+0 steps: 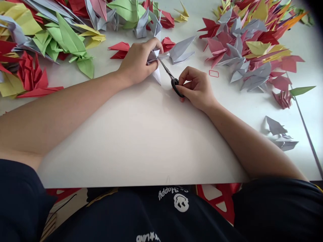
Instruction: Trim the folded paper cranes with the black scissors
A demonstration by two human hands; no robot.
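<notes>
The left hand pinches a folded grey paper; the right hand grips scissors cutting it, with paper-crane piles crowding the table's far corners.

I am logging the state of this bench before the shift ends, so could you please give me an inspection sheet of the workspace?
Surface: white table, bare in the middle, paper models piled along the far edge.
Job's things: folded grey paper pinned on the table; scissors with black handles, blades at the paper.
Clutter: heap of green, yellow, red and grey models far left; heap of red, grey and yellow models far right; two loose grey models near right; red clip.
Hands: left hand presses the paper; right hand holds the scissors.
Cables: nothing seen.
Surroundings: dark shirt with white print at the near edge; red shapes below the table.
</notes>
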